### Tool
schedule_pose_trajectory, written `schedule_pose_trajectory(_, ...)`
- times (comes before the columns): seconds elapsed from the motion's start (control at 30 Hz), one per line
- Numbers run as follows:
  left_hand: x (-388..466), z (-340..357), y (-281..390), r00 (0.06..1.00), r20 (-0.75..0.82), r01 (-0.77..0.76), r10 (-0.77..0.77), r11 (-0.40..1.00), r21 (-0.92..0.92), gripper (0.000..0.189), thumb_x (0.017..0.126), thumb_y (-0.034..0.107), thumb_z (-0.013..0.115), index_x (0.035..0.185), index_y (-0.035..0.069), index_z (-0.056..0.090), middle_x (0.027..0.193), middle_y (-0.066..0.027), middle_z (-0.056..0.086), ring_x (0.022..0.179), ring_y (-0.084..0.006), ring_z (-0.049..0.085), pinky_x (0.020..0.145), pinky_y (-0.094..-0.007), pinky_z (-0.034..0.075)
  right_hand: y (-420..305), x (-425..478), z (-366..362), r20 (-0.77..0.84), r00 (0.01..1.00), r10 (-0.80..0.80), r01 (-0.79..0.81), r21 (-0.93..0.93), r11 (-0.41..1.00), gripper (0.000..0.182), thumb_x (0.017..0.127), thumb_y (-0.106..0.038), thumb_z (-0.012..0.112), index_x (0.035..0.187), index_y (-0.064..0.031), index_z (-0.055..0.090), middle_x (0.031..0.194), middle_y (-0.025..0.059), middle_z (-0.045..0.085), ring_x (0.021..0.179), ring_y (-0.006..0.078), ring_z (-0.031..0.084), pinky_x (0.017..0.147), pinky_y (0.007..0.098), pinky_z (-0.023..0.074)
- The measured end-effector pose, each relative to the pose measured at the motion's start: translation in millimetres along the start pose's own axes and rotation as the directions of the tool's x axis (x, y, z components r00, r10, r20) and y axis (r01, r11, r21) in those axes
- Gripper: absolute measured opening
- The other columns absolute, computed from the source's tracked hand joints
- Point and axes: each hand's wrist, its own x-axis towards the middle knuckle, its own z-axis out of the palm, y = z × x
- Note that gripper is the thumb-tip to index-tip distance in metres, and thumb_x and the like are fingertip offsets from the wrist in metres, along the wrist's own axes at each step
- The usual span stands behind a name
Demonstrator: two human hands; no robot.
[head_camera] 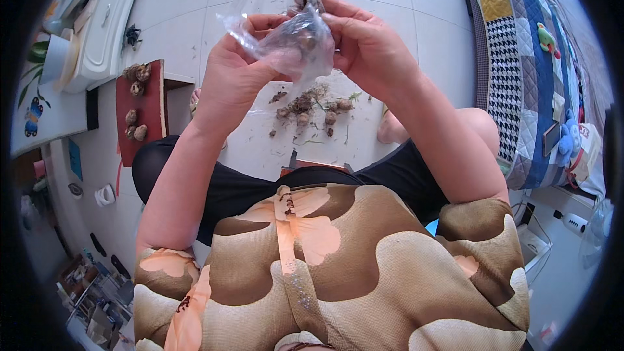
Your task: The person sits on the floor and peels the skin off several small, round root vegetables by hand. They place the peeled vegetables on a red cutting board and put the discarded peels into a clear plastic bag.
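Both hands are raised in front of me, holding a clear plastic bag [273, 41] with brownish, root-like lumps inside it. My left hand [243, 61] grips the bag's left side, with the film over its thumb. My right hand [365, 41] pinches the bag's right edge beside a dark, knobbly root piece [304, 2] at the top. Whether that piece is inside the film or outside cannot be told. Below the bag, several small brown tubers [303, 118] lie on the tiled floor among fibrous roots [317, 92], soil crumbs and green bits.
At the left, a low red-topped stool [146, 126] bears several larger brown tubers [136, 88]. A white cabinet [105, 24] stands beyond it. A bed with a patchwork cover [502, 44] is at the right. A small seat edge [317, 165] shows between my legs.
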Motion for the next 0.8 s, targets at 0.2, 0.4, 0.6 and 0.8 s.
schedule_pose_trajectory(0.2, 1, -5, -4, 0.999, 0.032, 0.028, -0.025, 0.994, -0.107, 0.038, 0.088, 0.016, 0.06, 0.121, 0.001, 0.049, 0.103, -0.0065, 0.06, 0.089, -0.0116, 0.06, 0.077, -0.0251, 0.051, 0, -4, 2, -0.014, 1.0, 0.021, -0.021, -0.004, 1.0, 0.032, 0.088, -0.013, 0.06, 0.117, -0.0015, 0.054, 0.088, 0.0015, 0.059, 0.069, 0.0032, 0.053, 0.05, 0.0138, 0.0421)
schedule_pose_trajectory(0.4, 0, -2, -10, 0.997, -0.065, 0.022, -0.033, 0.987, -0.161, 0.038, 0.09, 0.018, 0.057, 0.122, 0.002, 0.047, 0.107, -0.0067, 0.059, 0.093, -0.0113, 0.059, 0.081, -0.0252, 0.049, 5, -3, 7, -0.052, 0.999, -0.007, -0.004, -0.195, 0.981, 0.025, 0.088, -0.017, 0.06, 0.108, -0.0018, 0.059, 0.088, 0.003, 0.06, 0.068, 0.0038, 0.055, 0.056, 0.0154, 0.0459)
schedule_pose_trajectory(0.6, -1, 9, -13, 0.987, -0.136, -0.096, 0.083, 0.991, -0.097, 0.038, 0.08, 0.007, 0.068, 0.115, 0.002, 0.054, 0.101, -0.0049, 0.062, 0.09, -0.009, 0.059, 0.078, -0.0222, 0.049, 9, -2, 10, -0.099, 0.991, -0.09, 0.047, -0.37, 0.928, 0.026, 0.088, -0.017, 0.06, 0.108, -0.001, 0.059, 0.089, 0.0049, 0.062, 0.076, 0.0082, 0.06, 0.069, 0.0203, 0.0515)
schedule_pose_trajectory(0.8, 2, 6, -13, 0.981, -0.137, -0.144, 0.14, 0.989, -0.023, 0.036, 0.078, 0.005, 0.069, 0.112, 0.002, 0.057, 0.096, -0.0056, 0.063, 0.086, -0.0089, 0.059, 0.077, -0.0223, 0.049, 8, -3, 12, -0.09, 0.988, -0.129, 0.088, -0.361, 0.928, 0.027, 0.089, -0.015, 0.058, 0.11, 0.0016, 0.058, 0.093, 0.0058, 0.062, 0.082, 0.0103, 0.06, 0.074, 0.0228, 0.0526)
